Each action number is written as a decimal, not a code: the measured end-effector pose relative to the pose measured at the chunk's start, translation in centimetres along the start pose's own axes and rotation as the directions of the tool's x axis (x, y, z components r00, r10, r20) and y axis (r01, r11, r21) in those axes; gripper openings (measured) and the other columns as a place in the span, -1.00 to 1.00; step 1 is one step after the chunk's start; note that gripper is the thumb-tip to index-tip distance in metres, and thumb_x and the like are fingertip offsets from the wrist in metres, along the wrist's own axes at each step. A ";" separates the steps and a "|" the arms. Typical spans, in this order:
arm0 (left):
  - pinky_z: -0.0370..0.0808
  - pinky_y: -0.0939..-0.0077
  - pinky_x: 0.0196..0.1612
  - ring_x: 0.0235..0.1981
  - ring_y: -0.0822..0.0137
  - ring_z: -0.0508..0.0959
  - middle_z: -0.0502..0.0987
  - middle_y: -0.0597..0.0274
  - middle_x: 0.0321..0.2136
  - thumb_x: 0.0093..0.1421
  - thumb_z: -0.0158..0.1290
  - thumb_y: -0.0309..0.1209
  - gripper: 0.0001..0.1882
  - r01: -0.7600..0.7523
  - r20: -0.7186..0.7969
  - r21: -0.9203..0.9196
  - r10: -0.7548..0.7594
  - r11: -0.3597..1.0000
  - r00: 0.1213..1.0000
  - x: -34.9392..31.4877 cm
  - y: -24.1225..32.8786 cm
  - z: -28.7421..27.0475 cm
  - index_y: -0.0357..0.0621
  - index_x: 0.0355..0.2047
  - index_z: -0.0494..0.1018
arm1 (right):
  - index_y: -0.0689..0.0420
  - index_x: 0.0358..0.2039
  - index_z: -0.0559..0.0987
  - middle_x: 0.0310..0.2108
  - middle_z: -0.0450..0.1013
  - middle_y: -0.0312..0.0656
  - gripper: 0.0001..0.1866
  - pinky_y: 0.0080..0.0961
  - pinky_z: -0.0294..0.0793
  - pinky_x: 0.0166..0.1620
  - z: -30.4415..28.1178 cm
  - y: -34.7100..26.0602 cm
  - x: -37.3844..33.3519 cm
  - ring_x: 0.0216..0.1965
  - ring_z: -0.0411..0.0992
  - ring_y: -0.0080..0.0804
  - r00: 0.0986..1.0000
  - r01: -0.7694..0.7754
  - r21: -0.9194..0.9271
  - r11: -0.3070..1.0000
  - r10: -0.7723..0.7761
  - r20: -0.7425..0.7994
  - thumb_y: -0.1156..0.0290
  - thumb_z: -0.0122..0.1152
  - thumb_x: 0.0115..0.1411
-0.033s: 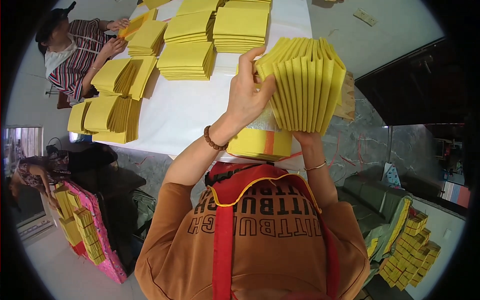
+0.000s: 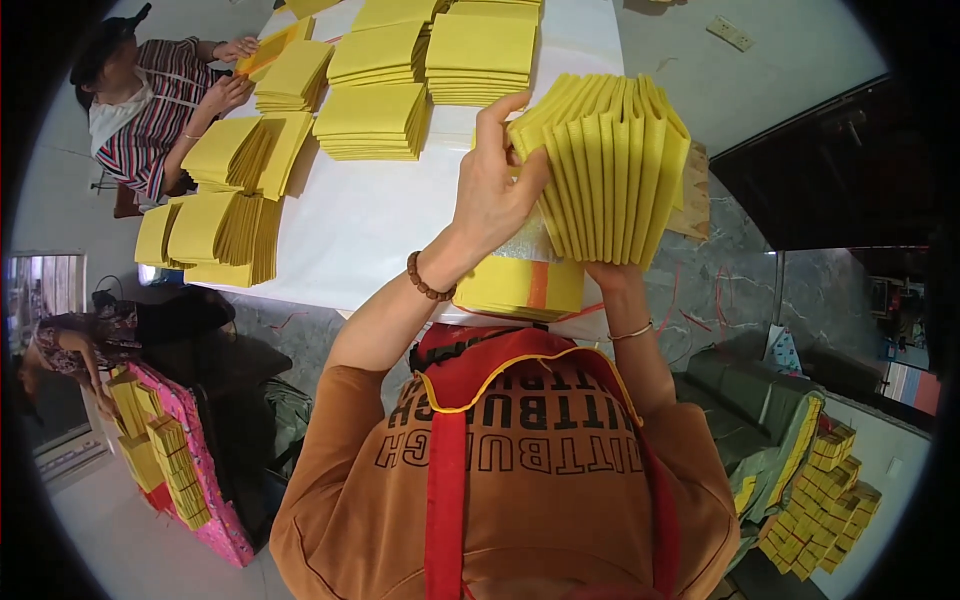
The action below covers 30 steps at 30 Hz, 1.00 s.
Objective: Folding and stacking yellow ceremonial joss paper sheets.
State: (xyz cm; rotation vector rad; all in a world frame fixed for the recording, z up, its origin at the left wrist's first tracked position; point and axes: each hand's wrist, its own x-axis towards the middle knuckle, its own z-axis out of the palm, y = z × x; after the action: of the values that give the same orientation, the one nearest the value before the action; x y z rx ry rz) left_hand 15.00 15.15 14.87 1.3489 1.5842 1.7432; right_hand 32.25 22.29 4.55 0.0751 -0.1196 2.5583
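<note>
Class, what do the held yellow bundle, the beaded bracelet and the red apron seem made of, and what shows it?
Bundle: likely paper, matt; its many folded layers show. Bracelet: perhaps smooth wood, from its round brown beads; plastic is possible. Apron: probably matt cloth, since it creases softly.

Left hand (image 2: 500, 190) grips fanned yellow bundle (image 2: 610, 170); right hand (image 2: 614, 277) beneath; yellow stacks (image 2: 368, 122) on white table (image 2: 365, 220).
</note>
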 end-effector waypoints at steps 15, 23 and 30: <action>0.43 0.51 -0.36 -0.42 0.35 0.48 0.49 0.12 -0.27 0.08 -0.05 -0.54 -0.63 -0.001 0.069 0.021 0.000 1.000 0.998 -0.2 0.4 -0.4 -0.20 -0.05 0.32 | 0.05 0.14 0.28 0.15 0.22 -0.13 -0.46 -0.12 0.20 0.17 -0.6 -0.1 -0.2 0.14 0.22 -0.18 0.999 0.006 0.090 0.996 -0.003 -0.033 0.03 -0.17 0.23; 0.38 0.60 -0.38 -0.44 0.42 0.42 0.42 0.15 -0.34 0.09 -0.05 -0.55 -0.54 -0.051 -0.045 0.035 0.053 0.998 0.998 0.0 0.2 0.2 -0.24 0.04 0.19 | 0.04 0.09 0.34 0.09 0.30 -0.20 -0.50 -0.21 0.29 0.13 -0.3 -0.2 0.0 0.08 0.30 -0.27 0.991 0.011 -0.073 0.997 -0.021 -0.132 0.05 -0.13 0.22; 0.15 0.70 -0.58 -0.60 0.59 0.20 0.28 0.35 -0.52 0.12 -0.08 -0.58 -0.59 0.003 0.005 0.122 -0.004 0.993 1.000 -0.1 0.5 -0.7 -0.18 0.02 0.22 | 0.06 0.07 0.37 0.06 0.33 -0.20 -0.50 -0.21 0.31 0.11 -0.4 -0.2 -0.3 0.06 0.32 -0.27 0.987 0.039 -0.126 0.991 -0.058 -0.150 0.06 -0.10 0.20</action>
State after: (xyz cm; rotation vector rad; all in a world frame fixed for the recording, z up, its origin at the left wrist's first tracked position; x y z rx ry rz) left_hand 14.58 14.63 15.38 1.4048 1.7138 1.6629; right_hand 32.62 22.32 4.13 -0.1642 -0.2129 2.4911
